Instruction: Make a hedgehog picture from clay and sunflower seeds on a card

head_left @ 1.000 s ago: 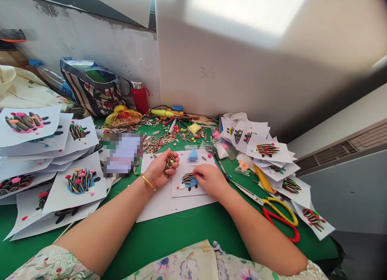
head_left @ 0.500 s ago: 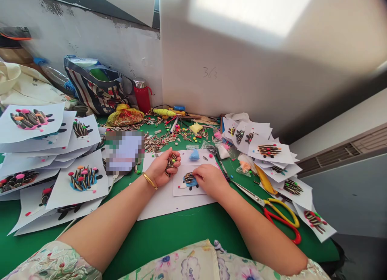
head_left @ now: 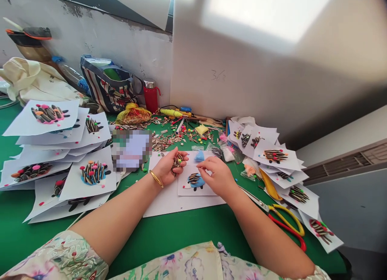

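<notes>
My left hand (head_left: 169,167) is cupped palm up around a small pile of striped sunflower seeds (head_left: 177,160). My right hand (head_left: 218,175) hovers just right of it with thumb and fingertips pinched together; what they pinch is too small to make out. Under both hands lies a small white card (head_left: 187,188) bearing a blue clay patch stuck with seeds (head_left: 195,180). That card rests on a larger white sheet (head_left: 169,201) on the green table. A lump of blue clay (head_left: 199,156) sits just behind the card.
Finished seed pictures are stacked at left (head_left: 90,173) and at right (head_left: 275,155). Yellow-and-red scissors (head_left: 284,221) lie at my right forearm. Loose seeds (head_left: 161,141), clay bits, a red flask (head_left: 150,95) and a striped bag (head_left: 109,84) line the wall.
My right hand lifted off the blue clay patch and moved up toward the seeds in my left hand. The view shifted slightly, so everything slid right.
</notes>
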Demonstrator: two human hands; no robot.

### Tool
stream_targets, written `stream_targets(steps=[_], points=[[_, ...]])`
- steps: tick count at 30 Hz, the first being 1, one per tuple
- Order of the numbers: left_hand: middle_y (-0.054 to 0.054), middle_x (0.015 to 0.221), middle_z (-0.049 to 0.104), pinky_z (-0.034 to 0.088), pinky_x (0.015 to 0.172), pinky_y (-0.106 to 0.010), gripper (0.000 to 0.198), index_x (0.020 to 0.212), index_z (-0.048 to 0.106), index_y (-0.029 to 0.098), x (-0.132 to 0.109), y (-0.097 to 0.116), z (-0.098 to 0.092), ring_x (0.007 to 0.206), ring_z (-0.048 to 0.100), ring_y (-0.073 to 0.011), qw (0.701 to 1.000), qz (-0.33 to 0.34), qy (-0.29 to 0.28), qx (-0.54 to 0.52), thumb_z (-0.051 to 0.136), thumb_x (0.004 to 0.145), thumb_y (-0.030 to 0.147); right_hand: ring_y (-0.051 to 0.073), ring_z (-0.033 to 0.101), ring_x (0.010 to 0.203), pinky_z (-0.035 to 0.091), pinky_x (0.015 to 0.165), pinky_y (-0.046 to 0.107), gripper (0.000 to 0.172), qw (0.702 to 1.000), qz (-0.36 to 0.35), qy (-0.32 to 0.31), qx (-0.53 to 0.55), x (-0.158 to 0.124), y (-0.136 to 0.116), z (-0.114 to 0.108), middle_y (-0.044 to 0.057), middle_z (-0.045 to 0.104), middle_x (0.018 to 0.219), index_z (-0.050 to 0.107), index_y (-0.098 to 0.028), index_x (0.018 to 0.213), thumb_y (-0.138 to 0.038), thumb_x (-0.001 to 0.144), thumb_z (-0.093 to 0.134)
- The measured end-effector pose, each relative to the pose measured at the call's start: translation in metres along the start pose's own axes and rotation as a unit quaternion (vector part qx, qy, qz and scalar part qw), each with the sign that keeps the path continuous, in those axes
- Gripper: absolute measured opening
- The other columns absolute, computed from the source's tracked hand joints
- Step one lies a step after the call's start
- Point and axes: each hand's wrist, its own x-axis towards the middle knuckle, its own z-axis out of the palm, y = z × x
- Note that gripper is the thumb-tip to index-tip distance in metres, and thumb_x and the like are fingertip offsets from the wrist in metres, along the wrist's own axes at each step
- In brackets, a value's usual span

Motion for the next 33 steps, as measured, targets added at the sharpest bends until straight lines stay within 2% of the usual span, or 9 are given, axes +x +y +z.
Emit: stream_targets(steps=[5,10,13,17,22,25,28,33], points=[[-0.006,0.071,0.058,0.029,0.030,-0.013,0.029,0.091,0.058,0.012,0.007,0.004,-0.008,0.047,0.052,-0.0089,0.996,-0.018,0.033,-0.086,0.044,0.097,0.037,0.020,0.055,0.083,0.043,0.078,0.033,0.015,0.995,-0.085,-0.031,-0.047,0.029,-0.025,0.014,0.005,0.063,0.086,0.071,-0.023,0.096,-0.025,0.091,0.057],[-0.002,0.063,0.057,0.041,0.037,-0.018,0.033,0.090,0.058,0.013,0.014,0.009,-0.016,0.040,0.050,-0.0081,0.991,0.005,0.045,-0.127,0.035,0.100,0.035,0.022,0.049,0.087,0.038,0.080,0.035,0.011,0.985,-0.081,-0.082,-0.128,0.049,-0.043,0.029,0.006,0.059,0.090,0.069,-0.023,0.094,-0.025,0.088,0.060],[-0.002,0.062,0.058,0.046,0.042,-0.021,0.035,0.089,0.060,0.013,0.014,0.009,-0.017,0.042,0.054,-0.0099,0.989,0.012,0.048,-0.142,0.035,0.100,0.035,0.023,0.046,0.090,0.036,0.081,0.035,0.012,0.980,-0.068,-0.100,-0.156,0.050,-0.044,0.033,0.007,0.058,0.093,0.066,-0.023,0.097,-0.024,0.086,0.062],[-0.005,0.067,0.063,0.052,0.049,-0.024,0.034,0.088,0.061,0.013,0.011,0.008,-0.014,0.051,0.062,-0.0132,0.987,0.013,0.051,-0.153,0.039,0.099,0.036,0.024,0.045,0.093,0.033,0.080,0.036,0.021,0.976,-0.085,-0.092,-0.177,0.047,-0.040,0.039,0.007,0.059,0.098,0.063,-0.025,0.110,-0.025,0.089,0.059],[-0.006,0.068,0.065,0.052,0.046,-0.023,0.034,0.089,0.060,0.013,0.007,0.009,-0.010,0.055,0.064,-0.0150,0.987,0.009,0.055,-0.153,0.036,0.099,0.035,0.022,0.047,0.089,0.033,0.078,0.035,0.015,0.975,-0.091,-0.081,-0.188,0.048,-0.031,0.044,0.006,0.061,0.092,0.068,-0.024,0.093,-0.027,0.093,0.054],[-0.009,0.076,0.068,0.055,0.049,-0.025,0.035,0.090,0.060,0.013,0.006,0.008,-0.010,0.061,0.067,-0.0159,0.986,0.012,0.057,-0.154,0.035,0.100,0.035,0.021,0.050,0.088,0.035,0.080,0.034,0.018,0.981,-0.076,-0.065,-0.164,0.049,-0.025,0.041,0.006,0.063,0.090,0.069,-0.022,0.094,-0.024,0.094,0.051],[-0.010,0.081,0.069,0.059,0.057,-0.029,0.033,0.092,0.060,0.013,0.006,0.007,-0.010,0.068,0.070,-0.0174,0.986,0.016,0.059,-0.157,0.035,0.100,0.034,0.020,0.055,0.089,0.039,0.083,0.033,0.019,0.993,-0.050,-0.054,-0.091,0.049,-0.021,0.035,0.006,0.067,0.092,0.068,-0.021,0.097,-0.022,0.094,0.050],[-0.012,0.086,0.069,0.062,0.069,-0.035,0.031,0.093,0.059,0.012,0.005,0.005,-0.007,0.079,0.072,-0.0201,0.984,0.024,0.068,-0.164,0.036,0.100,0.033,0.018,0.062,0.090,0.046,0.081,0.030,0.018,0.996,0.047,-0.027,0.064,0.040,-0.009,0.020,0.003,0.070,0.097,0.066,-0.022,0.100,-0.024,0.093,0.049]])
